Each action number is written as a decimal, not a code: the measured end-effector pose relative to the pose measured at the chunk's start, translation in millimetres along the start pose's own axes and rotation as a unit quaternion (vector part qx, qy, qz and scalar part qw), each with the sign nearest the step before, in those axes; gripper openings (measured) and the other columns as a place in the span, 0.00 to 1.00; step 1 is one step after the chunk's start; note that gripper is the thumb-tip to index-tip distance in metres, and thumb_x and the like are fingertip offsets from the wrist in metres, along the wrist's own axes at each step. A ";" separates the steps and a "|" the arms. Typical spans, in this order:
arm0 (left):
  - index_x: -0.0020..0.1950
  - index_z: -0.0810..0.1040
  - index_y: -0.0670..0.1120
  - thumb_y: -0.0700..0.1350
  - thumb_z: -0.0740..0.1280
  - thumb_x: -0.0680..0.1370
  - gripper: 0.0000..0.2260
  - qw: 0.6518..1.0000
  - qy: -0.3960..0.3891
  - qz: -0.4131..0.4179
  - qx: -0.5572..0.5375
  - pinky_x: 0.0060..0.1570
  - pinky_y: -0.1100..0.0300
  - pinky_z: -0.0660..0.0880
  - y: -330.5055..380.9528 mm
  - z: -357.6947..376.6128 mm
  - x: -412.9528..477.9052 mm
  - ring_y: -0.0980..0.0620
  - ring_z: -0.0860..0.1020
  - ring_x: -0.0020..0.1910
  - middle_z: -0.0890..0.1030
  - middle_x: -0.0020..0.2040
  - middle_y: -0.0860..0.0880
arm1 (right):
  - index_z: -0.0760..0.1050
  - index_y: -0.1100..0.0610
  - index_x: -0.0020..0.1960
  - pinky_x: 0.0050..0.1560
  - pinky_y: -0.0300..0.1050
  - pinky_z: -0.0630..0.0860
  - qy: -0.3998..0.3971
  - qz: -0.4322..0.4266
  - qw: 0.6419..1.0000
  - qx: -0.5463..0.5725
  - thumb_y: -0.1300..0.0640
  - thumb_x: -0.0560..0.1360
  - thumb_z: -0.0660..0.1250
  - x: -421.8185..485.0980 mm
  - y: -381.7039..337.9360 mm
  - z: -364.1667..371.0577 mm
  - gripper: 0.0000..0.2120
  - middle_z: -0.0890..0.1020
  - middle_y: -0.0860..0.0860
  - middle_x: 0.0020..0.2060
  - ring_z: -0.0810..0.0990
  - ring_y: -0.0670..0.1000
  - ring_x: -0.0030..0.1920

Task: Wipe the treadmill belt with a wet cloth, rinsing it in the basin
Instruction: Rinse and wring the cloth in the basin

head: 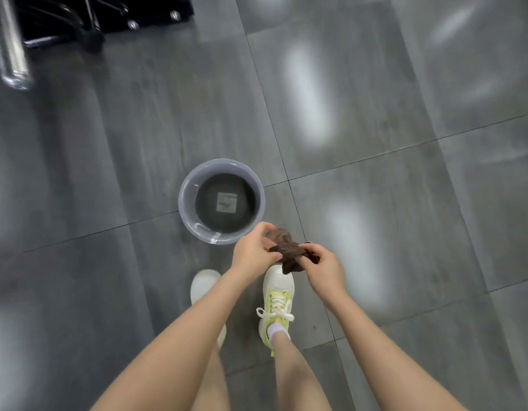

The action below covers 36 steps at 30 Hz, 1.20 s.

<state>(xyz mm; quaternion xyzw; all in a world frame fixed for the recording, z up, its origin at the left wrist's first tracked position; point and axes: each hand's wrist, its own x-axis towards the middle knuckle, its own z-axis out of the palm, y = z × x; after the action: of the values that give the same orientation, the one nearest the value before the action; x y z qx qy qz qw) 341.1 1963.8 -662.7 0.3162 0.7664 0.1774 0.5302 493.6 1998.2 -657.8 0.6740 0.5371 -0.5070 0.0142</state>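
Cloth (288, 251) bunched up between both hands

Left hand (253, 251) and right hand (322, 266) each grip an end of the brown rag, just beside the grey basin (185, 200) of water on the tiled floor (405, 203), above white sneakers (277, 295).

Both bare forearms are reaching forward and down from the lower edge of the view, converging toward the middle. The left hand (253, 251) is curling its fingers and thumb around one end of a bunched brown cloth (287, 251), with the back of the hand facing up. The right hand (325, 269) is gripping the other end, fingers curled over it. The two hands are sitting close together, the right slightly lower, with the cloth bridging them.
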 end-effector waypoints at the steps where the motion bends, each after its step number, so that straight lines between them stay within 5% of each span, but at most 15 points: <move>1: 0.60 0.71 0.52 0.41 0.75 0.70 0.22 1.000 -0.006 0.001 -0.006 0.49 0.58 0.74 -10.9 4.4 20.2 0.52 0.79 0.47 0.81 0.45 0.52 | 0.78 0.43 0.47 0.51 0.46 0.75 0.008 0.009 1.000 -0.003 0.58 0.72 0.67 18.0 5.8 10.6 0.10 0.82 0.42 0.45 0.79 0.46 0.50; 9: 0.60 0.73 0.49 0.40 0.73 0.72 0.18 0.997 0.035 -0.038 -0.060 0.55 0.55 0.75 -99.6 13.1 160.2 0.52 0.80 0.48 0.81 0.40 0.54 | 0.77 0.41 0.44 0.53 0.52 0.77 0.049 0.034 0.997 0.057 0.61 0.71 0.67 153.4 38.1 120.2 0.13 0.83 0.44 0.44 0.81 0.50 0.49; 12: 0.58 0.73 0.49 0.40 0.72 0.73 0.16 0.993 0.067 -0.063 -0.073 0.57 0.52 0.74 -124.8 1.5 199.1 0.51 0.80 0.49 0.81 0.40 0.54 | 0.78 0.47 0.52 0.56 0.52 0.76 0.047 0.026 0.996 0.078 0.58 0.72 0.68 190.1 36.6 161.5 0.11 0.83 0.47 0.50 0.80 0.51 0.52; 18: 0.62 0.71 0.46 0.41 0.71 0.75 0.18 0.991 0.035 -0.102 -0.082 0.60 0.52 0.73 -145.4 -0.4 221.0 0.49 0.78 0.53 0.80 0.51 0.50 | 0.68 0.53 0.68 0.56 0.45 0.69 0.069 0.046 0.997 -0.004 0.53 0.75 0.67 216.3 33.8 178.4 0.22 0.75 0.51 0.63 0.75 0.54 0.61; 24: 0.57 0.79 0.49 0.42 0.71 0.75 0.11 0.993 0.108 -0.007 -0.037 0.57 0.53 0.75 -140.7 6.6 206.2 0.51 0.76 0.53 0.79 0.53 0.50 | 0.68 0.49 0.68 0.56 0.51 0.73 0.134 -0.007 0.986 -0.101 0.45 0.75 0.66 214.1 21.9 158.6 0.23 0.71 0.49 0.66 0.73 0.53 0.62; 29: 0.66 0.76 0.51 0.47 0.65 0.78 0.16 0.982 -0.081 0.020 0.171 0.66 0.53 0.66 -146.4 11.4 211.4 0.45 0.71 0.63 0.75 0.65 0.49 | 0.74 0.53 0.66 0.67 0.47 0.65 -0.059 -0.007 0.984 -0.169 0.52 0.80 0.60 217.6 33.8 167.8 0.17 0.70 0.53 0.70 0.67 0.54 0.70; 32: 0.69 0.72 0.49 0.48 0.64 0.79 0.18 0.985 -0.133 -0.065 0.088 0.67 0.51 0.68 -145.2 16.8 207.2 0.46 0.72 0.66 0.74 0.68 0.49 | 0.68 0.57 0.71 0.69 0.49 0.65 -0.084 -0.001 0.994 -0.068 0.64 0.77 0.62 211.1 28.1 174.3 0.23 0.73 0.55 0.67 0.72 0.51 0.65; 36: 0.65 0.75 0.48 0.40 0.64 0.78 0.16 0.996 -0.025 -0.091 -0.003 0.65 0.53 0.70 -142.3 12.0 213.8 0.48 0.75 0.61 0.78 0.61 0.48 | 0.71 0.56 0.67 0.61 0.49 0.75 0.064 0.125 0.956 0.256 0.71 0.75 0.59 211.3 26.8 187.1 0.23 0.78 0.51 0.53 0.79 0.51 0.56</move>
<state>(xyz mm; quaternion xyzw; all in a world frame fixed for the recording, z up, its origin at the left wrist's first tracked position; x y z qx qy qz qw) 259.2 2002.0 -903.4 0.2484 0.7778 0.1224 0.5642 369.2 2031.3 -910.4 0.7479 0.3005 -0.5776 -0.1292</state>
